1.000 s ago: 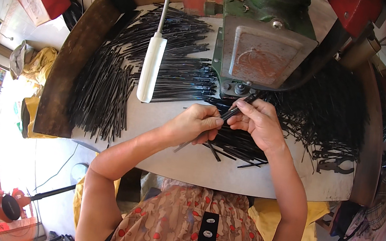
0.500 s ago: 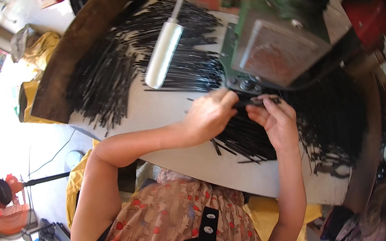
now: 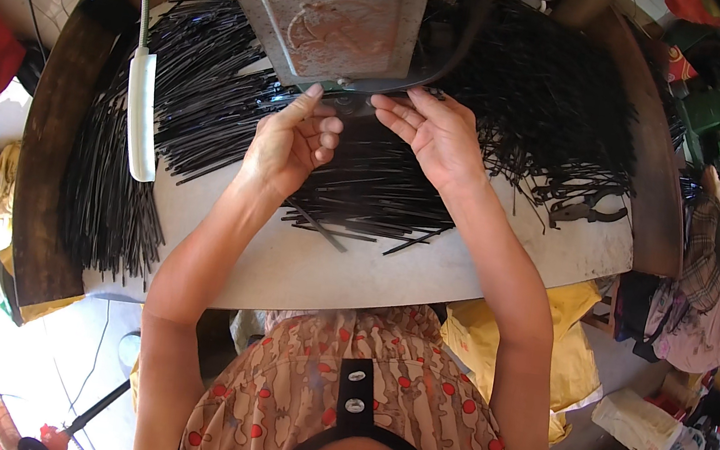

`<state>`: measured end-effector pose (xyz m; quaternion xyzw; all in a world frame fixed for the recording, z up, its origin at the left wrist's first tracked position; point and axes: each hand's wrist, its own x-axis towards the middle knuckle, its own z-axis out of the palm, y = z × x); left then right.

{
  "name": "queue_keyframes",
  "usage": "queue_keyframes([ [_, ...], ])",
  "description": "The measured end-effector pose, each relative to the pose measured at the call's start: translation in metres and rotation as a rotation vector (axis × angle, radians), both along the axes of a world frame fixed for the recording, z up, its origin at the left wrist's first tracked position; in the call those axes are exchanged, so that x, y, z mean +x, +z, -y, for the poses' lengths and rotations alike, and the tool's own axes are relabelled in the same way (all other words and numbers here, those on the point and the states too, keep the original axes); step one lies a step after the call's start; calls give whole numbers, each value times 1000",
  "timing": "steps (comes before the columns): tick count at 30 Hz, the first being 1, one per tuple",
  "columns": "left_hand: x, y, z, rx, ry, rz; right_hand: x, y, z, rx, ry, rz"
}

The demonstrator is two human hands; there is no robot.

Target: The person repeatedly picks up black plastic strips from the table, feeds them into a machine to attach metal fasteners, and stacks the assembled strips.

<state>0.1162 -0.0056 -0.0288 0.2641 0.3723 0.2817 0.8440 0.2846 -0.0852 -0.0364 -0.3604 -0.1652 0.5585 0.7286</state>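
Both hands are raised to the lower edge of a green and grey bench machine (image 3: 344, 22). My left hand (image 3: 284, 139) is just left of it, fingers curled and thumb reaching up to the machine's edge. On the other side, my right hand (image 3: 440, 139) is closed in a pinch, its fingertips against the dark underside. What either hand holds is too dark and partly hidden to make out. Below and between them lies a heap of thin black strips (image 3: 374, 194) on the pale curved tabletop (image 3: 306, 277).
More black strips lie in piles at the left (image 3: 117, 198) and right (image 3: 556, 96). Dark-handled pliers (image 3: 590, 211) rest at the right. A white tube lamp (image 3: 142, 113) hangs on a flexible neck. A raised brown rim (image 3: 54, 151) borders the table. Yellow sacking (image 3: 539, 336) hangs below.
The view has swung to the right, so the machine and table sit further left. My hands, earlier together around a dark piece before the machine, are now apart at its lower edge.
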Motion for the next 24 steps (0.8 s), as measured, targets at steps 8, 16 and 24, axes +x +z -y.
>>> queue_keyframes([
  [8,6,-5,-6,143,-15,-43,-5,-2,-2,21,-29,0],
  [16,8,-10,-8,151,36,-14,-9,-6,-3,8,-52,-22],
  [24,8,-12,-7,141,70,10,-11,-5,-5,-23,-78,-21],
])
